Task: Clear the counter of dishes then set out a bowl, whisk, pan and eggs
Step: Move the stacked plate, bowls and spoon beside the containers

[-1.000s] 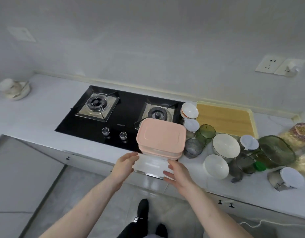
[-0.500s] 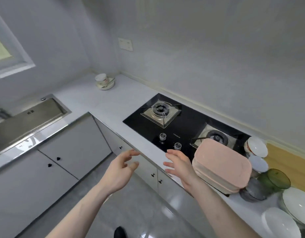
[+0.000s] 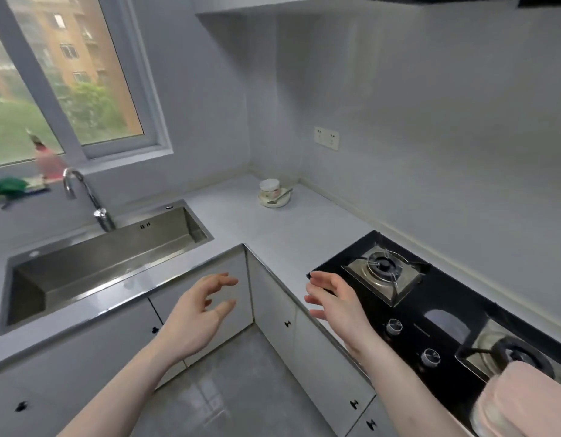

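- I am holding my left hand (image 3: pixel 198 315) out in front of the grey cabinet doors, its fingers (image 3: pixel 224 280) loosely spread and slightly bent, gripping nothing.
- I am holding my right hand (image 3: pixel 334 299) up beside the left edge of the black glass gas hob (image 3: pixel 443 307), palm turned inward, its fingers (image 3: pixel 317 280) relaxed and parted, touching nothing.
- A small white cup on a white saucer with a metal spoon (image 3: pixel 273 193) is sitting far back in the corner of the pale grey worktop (image 3: pixel 257 222), well apart from both hands.
- A stack of pale pink rectangular plastic containers (image 3: pixel 522 405) is resting at the lower right, overlapping the near burner of the hob.
- The stainless steel sink (image 3: pixel 93 266) with its curved chrome tap (image 3: pixel 83 200) is lying to my left, under the window.
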{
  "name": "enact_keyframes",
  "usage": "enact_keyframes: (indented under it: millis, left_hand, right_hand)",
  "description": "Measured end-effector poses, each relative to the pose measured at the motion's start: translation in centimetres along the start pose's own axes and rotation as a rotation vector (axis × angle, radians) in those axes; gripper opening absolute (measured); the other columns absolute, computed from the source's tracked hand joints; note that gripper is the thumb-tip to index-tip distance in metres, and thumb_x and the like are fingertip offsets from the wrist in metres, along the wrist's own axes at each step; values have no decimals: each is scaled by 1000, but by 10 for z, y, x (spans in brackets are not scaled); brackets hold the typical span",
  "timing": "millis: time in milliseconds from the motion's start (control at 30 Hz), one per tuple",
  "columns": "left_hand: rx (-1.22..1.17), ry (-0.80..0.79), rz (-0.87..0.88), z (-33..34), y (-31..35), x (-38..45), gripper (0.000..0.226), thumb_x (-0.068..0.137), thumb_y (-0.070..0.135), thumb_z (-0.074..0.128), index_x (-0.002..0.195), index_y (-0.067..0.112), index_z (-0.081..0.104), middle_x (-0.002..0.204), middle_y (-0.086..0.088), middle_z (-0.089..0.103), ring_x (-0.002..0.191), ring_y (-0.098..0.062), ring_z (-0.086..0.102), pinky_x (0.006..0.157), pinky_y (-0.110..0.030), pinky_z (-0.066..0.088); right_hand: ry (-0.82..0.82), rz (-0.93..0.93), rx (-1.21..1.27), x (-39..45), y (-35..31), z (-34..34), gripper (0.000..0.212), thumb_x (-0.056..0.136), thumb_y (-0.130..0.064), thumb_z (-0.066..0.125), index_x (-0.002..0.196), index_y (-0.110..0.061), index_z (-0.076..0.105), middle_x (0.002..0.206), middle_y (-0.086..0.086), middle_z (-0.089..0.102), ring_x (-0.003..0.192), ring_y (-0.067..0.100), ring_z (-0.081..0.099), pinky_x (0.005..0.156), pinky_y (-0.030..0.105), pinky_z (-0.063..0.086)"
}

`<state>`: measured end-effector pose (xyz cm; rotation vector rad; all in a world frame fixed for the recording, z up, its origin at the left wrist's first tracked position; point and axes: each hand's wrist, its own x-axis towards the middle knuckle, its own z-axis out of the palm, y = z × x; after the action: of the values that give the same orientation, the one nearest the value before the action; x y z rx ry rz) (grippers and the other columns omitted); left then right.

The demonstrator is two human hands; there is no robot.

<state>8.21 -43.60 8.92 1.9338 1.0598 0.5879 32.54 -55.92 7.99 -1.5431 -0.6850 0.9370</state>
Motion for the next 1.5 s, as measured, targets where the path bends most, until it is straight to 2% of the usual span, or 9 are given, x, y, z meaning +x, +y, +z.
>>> enact_keyframes:
  millis: [233, 500, 667, 867, 1067, 1233, 1300, 1433, 1500]
  left_hand:
    - [5, 13, 22, -49, -32, 42, 28, 94, 23, 66, 115, 41, 66, 138, 31, 51, 127, 4, 51, 106, -27, 42]
    - [23, 1, 25, -54, -48, 125, 28, 93, 25, 67, 115, 43, 66, 139, 31, 49, 126, 5, 51, 104, -23, 40]
    - [69, -11, 9, -56, -57, 198, 28, 93, 26, 67, 115, 42, 66, 139, 29, 49, 120, 18, 49, 105, -22, 43]
    - [78, -29, -49, -54, -61, 297, 26, 92, 27, 68, 113, 43, 67, 139, 29, 51, 124, 5, 52, 104, -28, 44]
    - [63, -49, -106, -29, -59, 384, 24, 94, 28, 66, 113, 41, 66, 134, 31, 51, 123, 3, 53, 98, -20, 41]
    - [66, -129, -164, -16, -81, 435, 24, 93, 30, 67, 114, 41, 66, 137, 22, 53, 124, -3, 53, 106, -32, 44]
    - [60, -150, -207, -13, -89, 459, 24, 93, 31, 67, 115, 40, 65, 135, 18, 56, 124, -5, 54, 100, -30, 45]
    - [55, -249, -309, -2, -104, 516, 25, 93, 31, 67, 118, 36, 65, 123, 0, 64, 125, -11, 54, 76, -25, 52]
    - [72, -295, -337, 6, -115, 546, 30, 93, 30, 67, 123, 33, 63, 123, -4, 65, 127, -15, 54, 71, -23, 52]
  right_hand:
    - [-31, -11, -51, 43, -13, 56, 29, 94, -28, 68, 122, -34, 63, 127, -17, 62, 98, 4, 72, 90, 35, 60]
    - [-35, 2, -97, 134, -25, 75, 27, 93, -32, 69, 119, -38, 64, 127, -20, 61, 95, 14, 73, 95, 42, 59]
    - [-47, 3, -88, 208, -26, 78, 27, 95, -26, 68, 121, -33, 64, 128, -15, 60, 99, 7, 71, 90, 35, 60]
    - [-32, 43, -81, 299, -32, 68, 26, 95, -28, 67, 120, -34, 63, 126, -16, 60, 100, 10, 71, 95, 40, 59]
    - [5, 72, -142, 375, -36, 40, 28, 94, -31, 68, 121, -37, 62, 126, -17, 60, 99, 16, 71, 96, 44, 58]
    - [29, 95, -172, 407, -35, 32, 27, 93, -29, 69, 119, -35, 62, 124, -17, 60, 97, 15, 71, 95, 42, 58]
    - [39, 114, -181, 417, -34, 30, 27, 93, -29, 69, 119, -35, 62, 124, -18, 60, 96, 14, 70, 95, 42, 58]
    - [78, 156, -189, 438, -24, 24, 29, 93, -32, 69, 121, -36, 61, 124, -21, 59, 101, 11, 69, 98, 41, 56]
    - [97, 184, -209, 449, -17, 23, 31, 92, -35, 70, 121, -38, 61, 126, -21, 58, 107, 9, 67, 101, 41, 55]
